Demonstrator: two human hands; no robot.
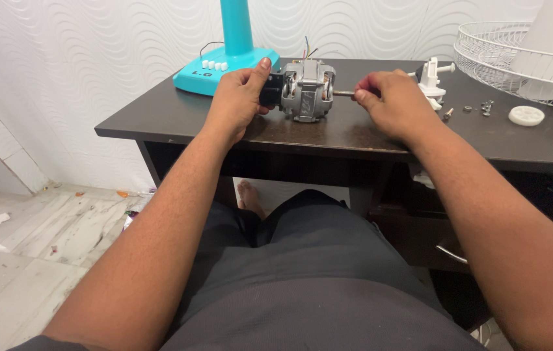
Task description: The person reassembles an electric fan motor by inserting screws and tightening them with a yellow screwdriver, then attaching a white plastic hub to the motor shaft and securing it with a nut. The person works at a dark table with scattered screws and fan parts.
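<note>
A silver fan motor [307, 91] with a black rear part and coloured wires lies on its side on the dark wooden desk [159, 120]. My left hand [241, 97] grips the motor's black rear end. My right hand [390, 101] pinches the steel shaft [343, 93] that sticks out of the motor to the right. Both forearms reach out over my lap.
A turquoise fan base [224, 68] with white buttons stands at the desk's back. To the right lie a white plastic bracket [431, 78], small screws [485, 107], a white round cap [526, 116] and a white wire fan guard [504, 55]. Tiled floor at left.
</note>
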